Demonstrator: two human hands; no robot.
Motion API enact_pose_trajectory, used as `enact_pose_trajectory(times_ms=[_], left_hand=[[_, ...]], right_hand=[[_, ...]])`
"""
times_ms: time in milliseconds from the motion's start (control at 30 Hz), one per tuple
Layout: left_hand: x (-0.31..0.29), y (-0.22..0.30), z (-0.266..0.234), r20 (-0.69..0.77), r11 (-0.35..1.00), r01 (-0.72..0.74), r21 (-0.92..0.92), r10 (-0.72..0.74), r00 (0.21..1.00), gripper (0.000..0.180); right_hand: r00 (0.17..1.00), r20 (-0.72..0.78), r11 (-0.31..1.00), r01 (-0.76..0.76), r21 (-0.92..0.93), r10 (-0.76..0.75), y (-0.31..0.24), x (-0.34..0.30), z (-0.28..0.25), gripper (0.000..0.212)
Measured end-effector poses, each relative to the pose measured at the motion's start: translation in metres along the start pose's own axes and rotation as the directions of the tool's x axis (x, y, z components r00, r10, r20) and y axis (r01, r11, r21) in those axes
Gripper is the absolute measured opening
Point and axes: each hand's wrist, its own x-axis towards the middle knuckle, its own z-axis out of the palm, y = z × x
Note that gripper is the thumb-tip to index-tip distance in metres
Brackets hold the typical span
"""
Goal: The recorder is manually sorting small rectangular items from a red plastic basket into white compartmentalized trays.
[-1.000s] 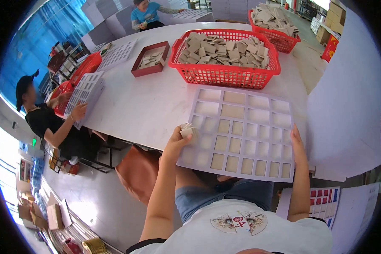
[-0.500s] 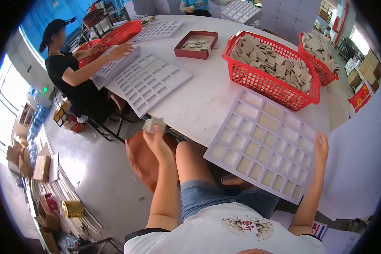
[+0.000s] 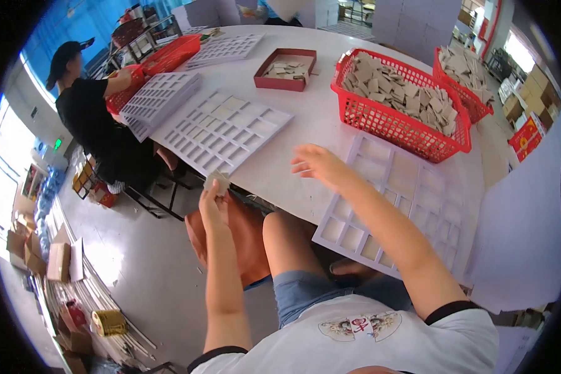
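Low beside the table edge, my left hand (image 3: pixel 214 204) is closed round a small stack of grey cardboard pieces (image 3: pixel 216 182). My right hand (image 3: pixel 320 166) hovers over the table between two trays, fingers stretched out and holding nothing visible. Under my right forearm lies a white compartment tray (image 3: pixel 349 240) that overhangs the near edge; some of its cells show beige bottoms, and the arm hides part of it. Just behind it stands a red plastic basket (image 3: pixel 393 128) heaped with loose grey cardboard pieces (image 3: pixel 411 93).
Another white tray (image 3: pixel 229 134) lies left of centre, near a stack of trays (image 3: pixel 162 96). A shallow red box (image 3: pixel 285 68) with a few pieces sits farther back. A second red basket (image 3: pixel 464 96) stands at right. A person in black (image 3: pixel 90 103) sits at left, another at the far side.
My right hand has left the near tray's right edge and swung left across it. My left hand has dropped slightly, still holding the pieces. The person at left has reached toward the red baskets.
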Motion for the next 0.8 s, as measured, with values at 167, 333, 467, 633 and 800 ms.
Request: enact_pose_trajectory(times_ms=[167, 333, 467, 633, 800], left_hand=[[-0.143, -0.038, 0.042, 0.161, 0.995, 0.072, -0.072, -0.060, 0.985, 0.039], [-0.206, -0.006, 0.047, 0.327, 0.965, 0.215, 0.150, -0.254, 0.910, 0.049], [-0.218, 0.029, 0.054, 0.466, 0.984, -0.081, 0.160, -0.003, 0.885, 0.071], [-0.212, 0.015, 0.104, 0.467, 0.825, -0.208, 0.526, -0.075, 0.881, 0.050], [-0.213, -0.063, 0.169, 0.682, 0.760, -0.199, 0.619, -0.395, 0.615, 0.041]], right_hand=[[0.933, -0.097, 0.849, -0.267, 0.455, 0.346, 0.062, 0.053, 0.024, 0.050], [0.889, -0.455, 0.979, 0.040, 0.202, 0.058, 0.055, 0.006, 0.039, 0.046], [0.839, -0.458, 0.952, 0.214, -0.220, -0.294, -0.011, -0.095, 0.001, 0.057], [0.753, -0.560, 0.935, 0.222, -0.277, -0.345, -0.037, -0.254, -0.117, 0.051], [0.569, -0.779, 0.963, 0.208, -0.175, -0.264, -0.005, -0.375, -0.202, 0.045]])
